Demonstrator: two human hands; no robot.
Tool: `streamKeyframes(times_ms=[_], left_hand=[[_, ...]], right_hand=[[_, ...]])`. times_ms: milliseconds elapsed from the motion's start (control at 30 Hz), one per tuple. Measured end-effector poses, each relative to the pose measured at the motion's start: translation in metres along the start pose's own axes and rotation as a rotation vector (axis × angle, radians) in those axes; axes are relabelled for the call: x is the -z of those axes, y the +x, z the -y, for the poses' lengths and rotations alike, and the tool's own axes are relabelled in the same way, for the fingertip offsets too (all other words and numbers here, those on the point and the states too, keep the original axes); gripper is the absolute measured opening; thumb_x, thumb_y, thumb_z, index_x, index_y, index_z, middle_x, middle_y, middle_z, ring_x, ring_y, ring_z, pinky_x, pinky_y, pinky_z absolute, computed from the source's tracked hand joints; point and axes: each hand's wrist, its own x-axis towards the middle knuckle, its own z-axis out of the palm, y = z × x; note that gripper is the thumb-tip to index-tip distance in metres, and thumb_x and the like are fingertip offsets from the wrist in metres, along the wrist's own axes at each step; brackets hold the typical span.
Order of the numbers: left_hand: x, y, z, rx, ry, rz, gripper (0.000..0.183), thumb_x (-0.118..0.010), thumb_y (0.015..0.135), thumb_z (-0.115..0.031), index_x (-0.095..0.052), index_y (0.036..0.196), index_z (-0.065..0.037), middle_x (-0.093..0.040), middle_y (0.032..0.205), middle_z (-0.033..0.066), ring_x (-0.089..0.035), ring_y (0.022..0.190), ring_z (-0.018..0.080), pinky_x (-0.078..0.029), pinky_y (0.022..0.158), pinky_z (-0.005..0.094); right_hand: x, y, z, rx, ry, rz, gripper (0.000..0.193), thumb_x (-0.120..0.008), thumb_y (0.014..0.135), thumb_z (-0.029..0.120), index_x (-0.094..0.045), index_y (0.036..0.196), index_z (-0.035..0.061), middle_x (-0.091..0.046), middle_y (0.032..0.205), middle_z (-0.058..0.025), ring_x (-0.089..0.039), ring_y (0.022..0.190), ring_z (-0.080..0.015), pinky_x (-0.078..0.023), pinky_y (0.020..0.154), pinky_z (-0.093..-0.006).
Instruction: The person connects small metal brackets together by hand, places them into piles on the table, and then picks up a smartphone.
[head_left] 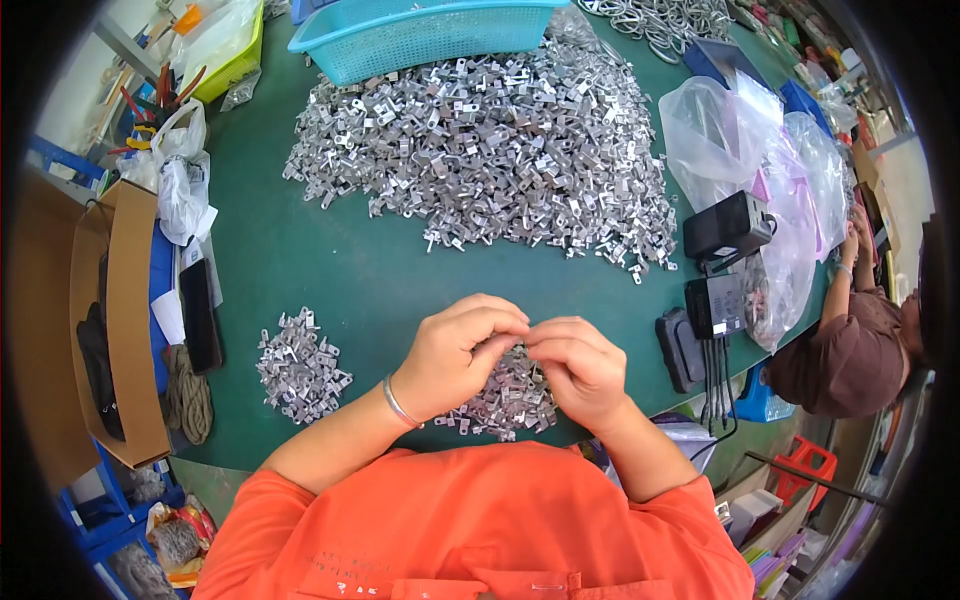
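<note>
At the lower middle of the frame, over the dark green table top: left hand and right hand, knuckles up, fingers curled in, fingertips meeting tip to tip. Both clenched in a fine pinch; impossible to tell whether a piece sits between the tips, hidden as that spot is by the fingers. Thin silver bangle on the left wrist.

Directly beneath the hands, partly covered: a small loose pile of flat silvery metal lugs. To the left of it and well apart, a second small pile of the same lugs. Across the upper middle, a broad heap of silvery metal lugs, reaching up to a teal plastic mesh basket at the top edge.

Judged from the grip: fingertip work on single pieces from the near pile, somewhere mid-batch, with most of the stock untouched in the heap. Called for next, by the look of it: a steady pinch, small precise finger moves, and no sweeping of the pile below.

At the right, clear crumpled plastic bags and black box-shaped devices with cables; beyond them, another person in brown. At the left edge, an open brown cardboard box.
</note>
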Motion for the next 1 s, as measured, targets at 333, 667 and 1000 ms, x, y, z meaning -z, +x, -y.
streamKeyframes(times_ms=[333,667,1000], left_hand=[[0.0,0.005,0.027,-0.276,0.54,0.066,0.015,-0.06,0.081,0.003,-0.066,0.093,-0.003,-0.067,0.098,0.0123,-0.063,0.095,0.0305,-0.048,0.086,0.0381],[-0.001,0.005,0.007,-0.109,0.22,-0.117,0.021,-0.061,0.084,0.004,-0.064,0.105,0.001,-0.064,0.105,0.0116,-0.065,0.085,0.016,-0.053,0.075,0.0254],[-0.002,0.004,0.0,0.285,-0.455,0.024,0.017,-0.058,0.091,-0.002,-0.062,0.106,0.005,-0.068,0.091,0.0094,-0.067,0.079,0.0138,-0.055,0.072,0.0244]], right_hand=[[0.023,0.04,-0.059,-0.272,-0.685,0.083,0.017,-0.065,0.078,0.005,-0.06,0.094,0.0033,-0.06,0.086,-0.0143,-0.061,0.079,-0.0352,-0.05,0.067,-0.043],[0.032,0.025,-0.039,-0.573,-0.016,-0.013,0.015,-0.066,0.078,-0.004,-0.06,0.091,0.0003,-0.067,0.083,-0.0121,-0.066,0.072,-0.0217,-0.054,0.065,-0.0303],[0.022,0.016,-0.012,-0.799,0.916,-0.002,0.02,-0.064,0.082,-0.008,-0.061,0.102,-0.006,-0.067,0.092,-0.0163,-0.067,0.081,-0.0204,-0.058,0.069,-0.0297]])
